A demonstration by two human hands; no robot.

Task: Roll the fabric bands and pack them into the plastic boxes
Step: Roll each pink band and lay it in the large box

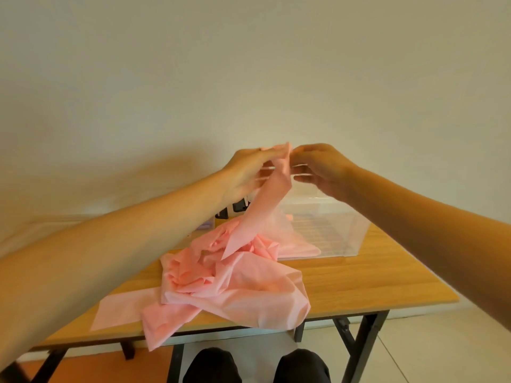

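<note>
Looking down through the head camera, I pick out the person's dark-clad knees (pixel 210 366) at six o'clock, below the near edge of the wooden tabletop (pixel 359 280). Black folding legs (pixel 367 341) carry it over a pale tiled floor (pixel 442 344) at four o'clock.

On the near half of the tabletop lies the pile of pink fabric bands (pixel 237 283), crumpled and tangled, with one corner spilling over the near edge at about seven o'clock. A flat pink strip (pixel 119 310) runs out from the pile toward eight o'clock, smooth on the wood.

Just beyond the pile, at two o'clock from it, stands the clear plastic box (pixel 345 228). Pink fabric shows through its near wall. I cannot tell whether that fabric lies inside the box or against it.

Above the pile and box, two bare forearms reach in from the lower corners and meet near the middle of the view. The left hand (pixel 249 170) pinches the top end of the lifted band (pixel 265 200). The right hand (pixel 323 167), fingers curled, nips the same end from the three o'clock side. The band hangs slanting toward seven o'clock, its lower end on the pile.

Small black objects (pixel 239 205) sit behind it at the tabletop's far edge; I cannot make them out. A plain pale wall (pixel 249 64) fills the far half.
</note>
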